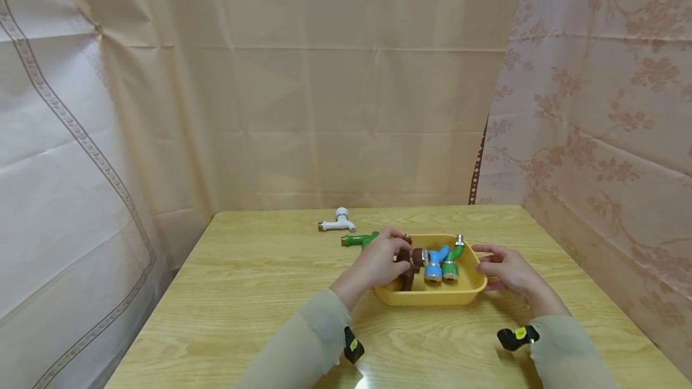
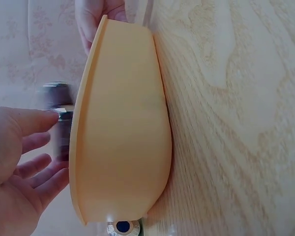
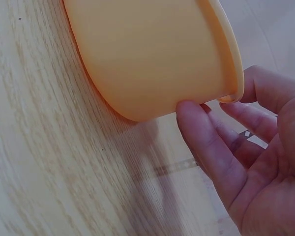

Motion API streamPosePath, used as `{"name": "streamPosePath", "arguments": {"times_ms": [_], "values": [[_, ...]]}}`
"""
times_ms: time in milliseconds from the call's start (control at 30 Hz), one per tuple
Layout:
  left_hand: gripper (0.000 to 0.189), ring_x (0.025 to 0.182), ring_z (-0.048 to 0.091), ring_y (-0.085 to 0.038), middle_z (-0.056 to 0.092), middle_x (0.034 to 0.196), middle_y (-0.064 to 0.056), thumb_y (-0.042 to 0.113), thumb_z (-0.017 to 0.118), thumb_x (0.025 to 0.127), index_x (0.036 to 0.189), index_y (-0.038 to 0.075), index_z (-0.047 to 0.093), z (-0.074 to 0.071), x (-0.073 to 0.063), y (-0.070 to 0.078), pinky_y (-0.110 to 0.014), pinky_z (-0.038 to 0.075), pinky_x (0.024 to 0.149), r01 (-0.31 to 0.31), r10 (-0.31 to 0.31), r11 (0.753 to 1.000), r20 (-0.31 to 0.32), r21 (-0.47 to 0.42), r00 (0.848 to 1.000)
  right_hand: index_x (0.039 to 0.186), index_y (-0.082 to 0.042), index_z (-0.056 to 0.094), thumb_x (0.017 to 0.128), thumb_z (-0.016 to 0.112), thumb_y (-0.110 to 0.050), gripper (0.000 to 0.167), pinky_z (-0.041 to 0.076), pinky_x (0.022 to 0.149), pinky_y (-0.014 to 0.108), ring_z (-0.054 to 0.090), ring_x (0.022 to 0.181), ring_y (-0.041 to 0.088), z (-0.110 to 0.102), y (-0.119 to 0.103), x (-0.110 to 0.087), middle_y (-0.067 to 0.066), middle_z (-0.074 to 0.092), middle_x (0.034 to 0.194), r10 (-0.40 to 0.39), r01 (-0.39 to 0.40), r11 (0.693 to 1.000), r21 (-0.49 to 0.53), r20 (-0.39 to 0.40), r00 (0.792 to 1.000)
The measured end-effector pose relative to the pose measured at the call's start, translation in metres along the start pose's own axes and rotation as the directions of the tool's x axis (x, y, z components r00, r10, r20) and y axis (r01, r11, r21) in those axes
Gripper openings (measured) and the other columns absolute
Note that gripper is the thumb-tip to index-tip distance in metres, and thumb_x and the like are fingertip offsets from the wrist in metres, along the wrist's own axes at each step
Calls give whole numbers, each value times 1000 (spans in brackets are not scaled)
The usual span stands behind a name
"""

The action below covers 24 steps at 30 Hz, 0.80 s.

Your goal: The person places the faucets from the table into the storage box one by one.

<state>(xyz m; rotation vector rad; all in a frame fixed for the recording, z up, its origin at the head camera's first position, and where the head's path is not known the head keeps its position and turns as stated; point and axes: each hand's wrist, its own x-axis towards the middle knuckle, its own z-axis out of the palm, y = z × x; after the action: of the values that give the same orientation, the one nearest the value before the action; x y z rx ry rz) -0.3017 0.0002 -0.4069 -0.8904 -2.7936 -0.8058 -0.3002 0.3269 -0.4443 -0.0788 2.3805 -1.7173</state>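
Note:
A yellow plastic basin [image 1: 432, 298] stands on the table. Over its left end, my left hand [image 1: 381, 259] grips a brown tap [image 1: 417, 256]. That brown tap [image 2: 64, 125] is blurred in the left wrist view, with the thumb against it. At the basin's right end my right hand [image 1: 508, 272] holds the rim, and in the right wrist view its fingers [image 3: 201, 132] touch the outer wall. Inside the basin lie a blue tap [image 1: 434, 269] and a green tap [image 1: 450, 269] side by side. More brown pieces lie under my left hand, partly hidden.
Behind the basin's left end, a second green tap [image 1: 357, 239] lies on the wooden table [image 1: 243, 293], partly covered by my left hand. Farther back is a white tap [image 1: 337, 224]. Cloth curtains [image 1: 351, 107] hang along the back and sides.

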Motion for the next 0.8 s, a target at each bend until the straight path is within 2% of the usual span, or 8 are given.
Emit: {"name": "streamPosePath", "arguments": {"times_ms": [167,267,567,800], "values": [[40,111,63,-22,49,140,-2,24,72,97,135,13,64,-1,-1,0,-25,53,83,22,-22,997,1,-68,1000,153,5,35,95,63,0,64,61,77,48,67,97,29,0,0,1,30,50,127,-13,12,1000,15,8,1000],[41,112,63,-21,48,140,-1,25,72,97,136,15,63,-1,-2,0,-25,54,84,36,-36,996,2,-78,999,152,4,36,95,63,0,63,61,77,48,66,97,28,0,-1,0,29,51,126,-11,10,1000,19,2,1000],[38,109,61,-17,49,140,-2,26,72,97,133,16,66,-1,-2,-2,-27,53,86,40,-41,998,-7,-48,999,153,5,35,96,63,-1,64,61,77,49,66,99,29,0,-1,0,31,50,128,-18,18,1000,-4,6,1000],[38,114,59,-18,51,140,-1,30,73,96,131,15,67,-6,-2,-4,-34,52,95,53,-53,999,-41,-14,998,153,5,35,96,62,-2,63,60,77,49,67,96,29,-1,2,1,29,52,124,-13,12,1000,6,12,1000]]}}
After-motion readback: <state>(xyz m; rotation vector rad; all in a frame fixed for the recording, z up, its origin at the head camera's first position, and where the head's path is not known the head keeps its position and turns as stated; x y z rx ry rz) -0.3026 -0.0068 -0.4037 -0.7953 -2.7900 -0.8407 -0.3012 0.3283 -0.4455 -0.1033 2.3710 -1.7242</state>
